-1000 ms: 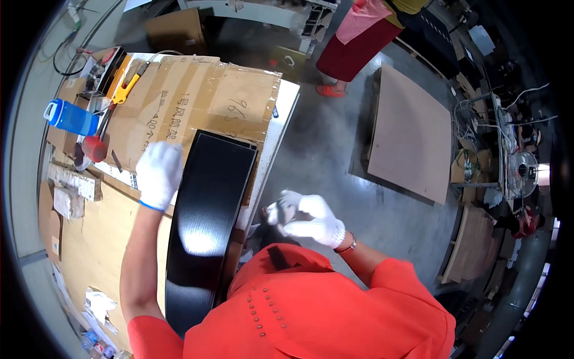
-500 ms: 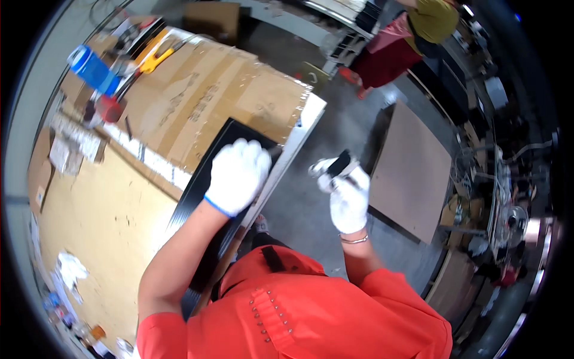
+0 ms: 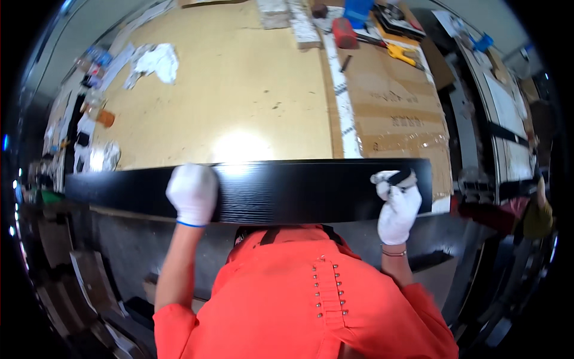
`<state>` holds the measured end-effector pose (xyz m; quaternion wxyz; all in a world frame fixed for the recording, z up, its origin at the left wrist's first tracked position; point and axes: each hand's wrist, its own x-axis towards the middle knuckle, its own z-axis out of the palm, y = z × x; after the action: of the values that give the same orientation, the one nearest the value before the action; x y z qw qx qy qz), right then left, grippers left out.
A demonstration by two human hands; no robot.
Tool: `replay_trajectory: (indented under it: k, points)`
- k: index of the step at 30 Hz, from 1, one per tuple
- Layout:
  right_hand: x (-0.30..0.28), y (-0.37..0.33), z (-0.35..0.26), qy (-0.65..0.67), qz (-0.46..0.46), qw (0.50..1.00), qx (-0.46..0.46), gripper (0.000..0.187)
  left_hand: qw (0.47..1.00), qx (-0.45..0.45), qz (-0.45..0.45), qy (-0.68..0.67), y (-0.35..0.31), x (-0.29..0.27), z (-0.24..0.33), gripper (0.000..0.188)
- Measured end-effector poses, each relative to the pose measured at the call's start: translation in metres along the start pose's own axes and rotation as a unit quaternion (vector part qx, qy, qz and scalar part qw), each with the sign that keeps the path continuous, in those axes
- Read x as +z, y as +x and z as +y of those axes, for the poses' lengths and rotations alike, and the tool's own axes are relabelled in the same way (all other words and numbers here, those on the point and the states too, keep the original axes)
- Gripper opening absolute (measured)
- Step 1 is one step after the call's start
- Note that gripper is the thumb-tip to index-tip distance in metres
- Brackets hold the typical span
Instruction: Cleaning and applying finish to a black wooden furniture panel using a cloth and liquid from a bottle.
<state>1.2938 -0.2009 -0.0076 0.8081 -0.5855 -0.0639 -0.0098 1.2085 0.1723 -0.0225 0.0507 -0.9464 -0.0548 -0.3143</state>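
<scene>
A long black board (image 3: 299,191) with a glossy, finely grooved face lies along the near edge of the worktable (image 3: 239,107), in front of my body. My left hand (image 3: 192,194), in a white glove with a blue cuff, rests closed in a fist on the board's left half; its fingertips are hidden. Over the board's right end, my gloved right hand (image 3: 399,212) grips a small dark block (image 3: 402,177). Whitish, smudged material shows beside that block, and I cannot tell whether it is cloth or glove.
Flattened cardboard (image 3: 394,107) covers the table's right side. At its far end are a yellow-handled tool (image 3: 405,55), a red cylindrical object (image 3: 344,33) and a blue bottle (image 3: 357,13). A crumpled white rag (image 3: 156,61) lies far left. Another person (image 3: 535,218) is at the right edge.
My view and body have turned left to face the table squarely. The right hand, earlier out over the floor with the dark block, is now over the board's right end. The left hand remains on the board.
</scene>
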Motion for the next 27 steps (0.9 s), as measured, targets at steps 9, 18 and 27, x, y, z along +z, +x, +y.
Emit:
replay_trajectory:
  k: [9,18,27]
  points:
    - [0.107,0.017,0.051,-0.201,-0.118,0.972,0.020,0.014,0.970,-0.227,-0.010,0.092,-0.062,-0.038,-0.144,0.012]
    - [0.146,0.034,0.075,-0.394,-0.057,0.917,0.000,0.016,1.000,-0.006,-0.015,-0.009,-0.036,-0.029,-0.060,0.023]
    - [0.161,0.053,0.103,-0.644,-0.050,0.733,-0.212,0.028,0.998,-0.050,-0.020,0.025,-0.064,-0.046,-0.197,0.008]
